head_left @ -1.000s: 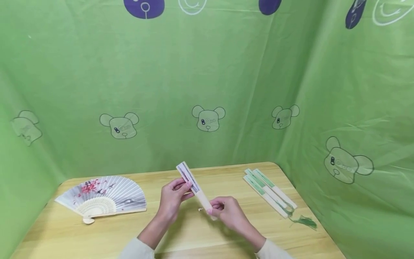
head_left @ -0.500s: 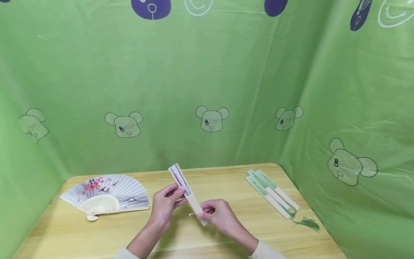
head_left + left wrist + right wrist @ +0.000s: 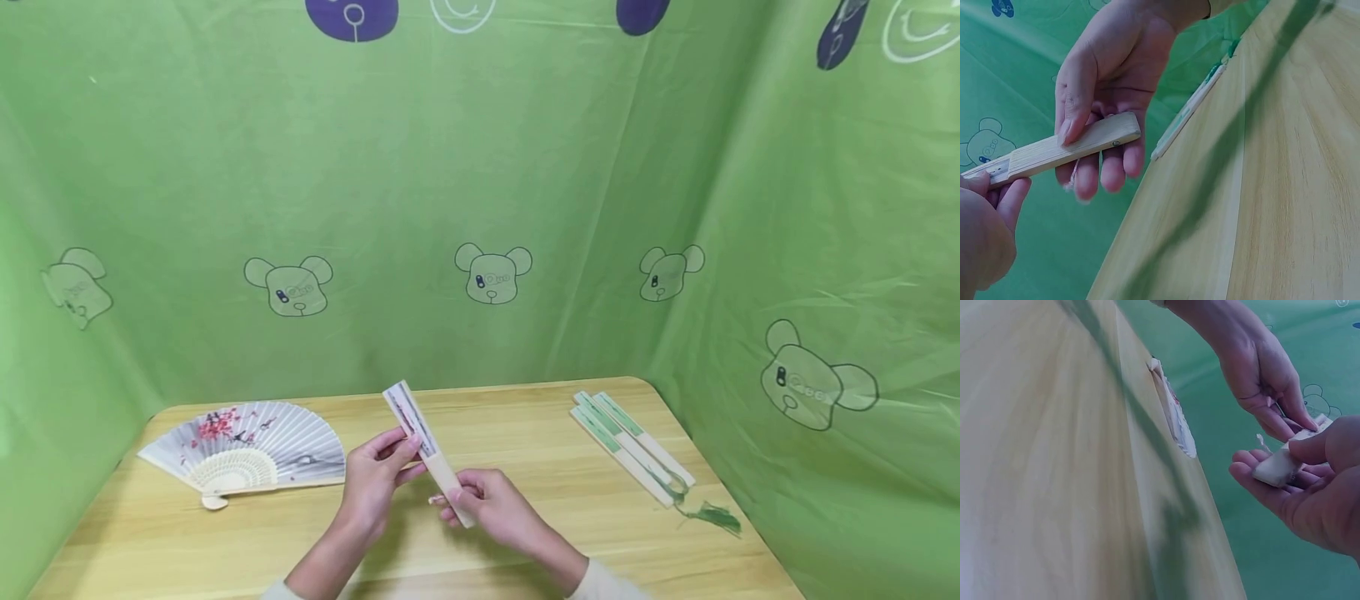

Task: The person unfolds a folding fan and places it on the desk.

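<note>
A folded fan is held slanting above the table between both hands. The left hand pinches its upper, printed part between thumb and fingers. At its bare wooden lower end, the right hand grips it with the thumb on top and the fingers beneath. In the left wrist view the folded fan lies across the fingers of the right hand, a small rivet near its end. A short white cord hangs beside the folded fan in the right wrist view.
An unfolded fan with red blossoms lies at the table's left. Several folded green-and-wood fans lie at the right, with a green tassel near the edge. Green cloth with bear prints surrounds the wooden table.
Both hands have moved left and slightly down with the folded fan. The right hand's fingers now show beneath the fan's lower end, beside the cord.
</note>
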